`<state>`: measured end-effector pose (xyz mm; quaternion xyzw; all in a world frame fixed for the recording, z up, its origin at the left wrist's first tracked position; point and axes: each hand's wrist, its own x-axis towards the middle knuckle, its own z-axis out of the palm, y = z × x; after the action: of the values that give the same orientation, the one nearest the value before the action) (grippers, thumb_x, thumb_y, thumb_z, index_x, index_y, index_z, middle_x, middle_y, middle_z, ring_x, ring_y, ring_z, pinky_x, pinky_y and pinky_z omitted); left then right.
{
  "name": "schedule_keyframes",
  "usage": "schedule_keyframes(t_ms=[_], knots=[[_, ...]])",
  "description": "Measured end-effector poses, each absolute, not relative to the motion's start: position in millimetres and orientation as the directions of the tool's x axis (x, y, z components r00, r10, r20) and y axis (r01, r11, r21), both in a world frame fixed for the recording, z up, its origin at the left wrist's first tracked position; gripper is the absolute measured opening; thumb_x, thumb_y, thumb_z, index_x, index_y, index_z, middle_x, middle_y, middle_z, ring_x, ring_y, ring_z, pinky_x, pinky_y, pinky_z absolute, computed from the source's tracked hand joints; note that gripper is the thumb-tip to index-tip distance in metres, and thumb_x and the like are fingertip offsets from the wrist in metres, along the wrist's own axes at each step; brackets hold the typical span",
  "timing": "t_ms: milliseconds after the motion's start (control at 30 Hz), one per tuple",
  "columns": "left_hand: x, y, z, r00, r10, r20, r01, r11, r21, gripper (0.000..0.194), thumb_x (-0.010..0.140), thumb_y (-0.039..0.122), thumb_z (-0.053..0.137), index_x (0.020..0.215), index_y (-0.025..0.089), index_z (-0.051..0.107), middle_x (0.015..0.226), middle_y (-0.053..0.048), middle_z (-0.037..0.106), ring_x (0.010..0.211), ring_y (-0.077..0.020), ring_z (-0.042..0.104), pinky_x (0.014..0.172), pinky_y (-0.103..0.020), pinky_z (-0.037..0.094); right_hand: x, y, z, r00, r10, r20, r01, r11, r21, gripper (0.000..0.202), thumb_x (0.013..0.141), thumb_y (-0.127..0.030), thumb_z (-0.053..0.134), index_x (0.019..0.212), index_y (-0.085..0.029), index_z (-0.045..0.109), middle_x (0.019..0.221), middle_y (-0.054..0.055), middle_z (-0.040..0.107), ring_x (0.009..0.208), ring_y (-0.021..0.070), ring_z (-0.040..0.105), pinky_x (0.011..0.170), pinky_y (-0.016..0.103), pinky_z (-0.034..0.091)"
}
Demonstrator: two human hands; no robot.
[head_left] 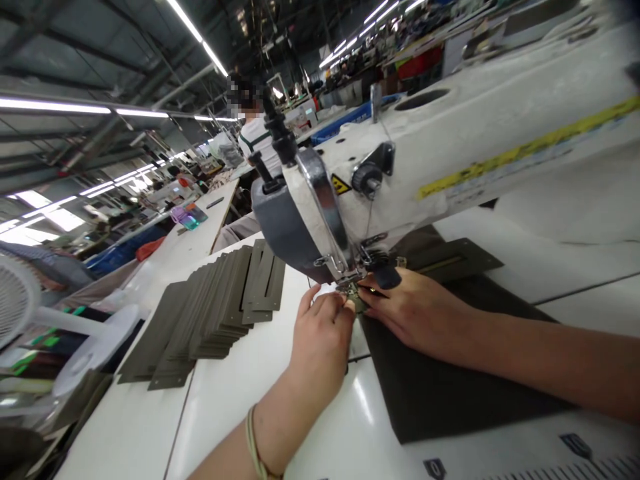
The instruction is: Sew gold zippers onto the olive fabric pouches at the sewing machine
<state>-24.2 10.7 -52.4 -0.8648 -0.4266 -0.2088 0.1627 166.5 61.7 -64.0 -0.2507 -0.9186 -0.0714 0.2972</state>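
Note:
A white sewing machine (320, 207) reaches in from the right, its presser foot low over the table. My left hand (323, 333) is closed just left of the foot, fingers curled and pressed together; what they pinch is hidden. My right hand (415, 303) lies right of the foot, thumb and fingers closed on the edge of a dark fabric panel (445, 393). This panel lies flat under my right forearm and runs up to the foot. Behind the right hand lies a grey-green slotted piece (465, 257).
Left of the machine, a fanned row of grey-green pieces (210, 307) lies on the white table (240, 407). A white fan (20, 300) stands at far left. Beyond are a bottle (186, 219) and a person (257, 137) seen from behind. A ruler scale (545, 467) marks the front edge.

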Motion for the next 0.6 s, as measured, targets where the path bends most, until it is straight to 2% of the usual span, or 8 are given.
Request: schedule_keyframes(t_ms=[167, 367, 533, 600], knots=[[-26.2, 13.5, -51.1, 0.555, 0.684, 0.473, 0.804, -0.587, -0.096, 0.014, 0.091, 0.009, 0.056, 0.095, 0.016, 0.068, 0.095, -0.008, 0.071, 0.091, -0.0228, 0.068, 0.101, -0.047, 0.049, 163.7, 63.6, -65.7, -0.680, 0.429, 0.594, 0.515, 0.857, -0.029, 0.019, 0.086, -0.005, 0.052, 0.085, -0.014, 0.069, 0.088, 0.010, 0.071, 0.081, 0.0228, 0.063, 0.074, 0.035, 0.048], [-29.8, 18.1, -53.3, 0.553, 0.656, 0.513, 0.793, -0.604, -0.083, 0.014, 0.091, 0.008, 0.056, 0.091, 0.016, 0.067, 0.093, -0.007, 0.072, 0.089, -0.0220, 0.069, 0.099, -0.046, 0.050, 160.5, 65.9, -62.7, -0.665, 0.411, 0.623, 0.512, 0.859, -0.021, 0.020, 0.086, -0.004, 0.051, 0.082, -0.014, 0.068, 0.083, 0.008, 0.070, 0.075, 0.0207, 0.062, 0.071, 0.033, 0.048], [-29.2, 19.2, -55.7, 0.542, 0.692, 0.477, 0.810, -0.582, -0.075, 0.013, 0.089, 0.008, 0.059, 0.092, 0.017, 0.068, 0.094, -0.007, 0.072, 0.090, -0.0214, 0.069, 0.098, -0.046, 0.050, 162.2, 68.2, -68.4, -0.676, 0.439, 0.591, 0.513, 0.857, -0.050, 0.024, 0.089, -0.008, 0.047, 0.090, -0.017, 0.070, 0.087, 0.009, 0.072, 0.080, 0.0218, 0.064, 0.074, 0.034, 0.049], [-28.9, 19.5, -56.4, 0.535, 0.704, 0.467, 0.818, -0.570, -0.077, 0.012, 0.091, 0.010, 0.059, 0.093, 0.017, 0.068, 0.094, -0.006, 0.072, 0.090, -0.0208, 0.069, 0.099, -0.045, 0.050, 162.2, 69.9, -72.3, -0.639, 0.455, 0.620, 0.518, 0.851, -0.092, 0.026, 0.089, -0.010, 0.047, 0.091, -0.019, 0.071, 0.090, 0.008, 0.073, 0.080, 0.0212, 0.065, 0.075, 0.034, 0.050]])
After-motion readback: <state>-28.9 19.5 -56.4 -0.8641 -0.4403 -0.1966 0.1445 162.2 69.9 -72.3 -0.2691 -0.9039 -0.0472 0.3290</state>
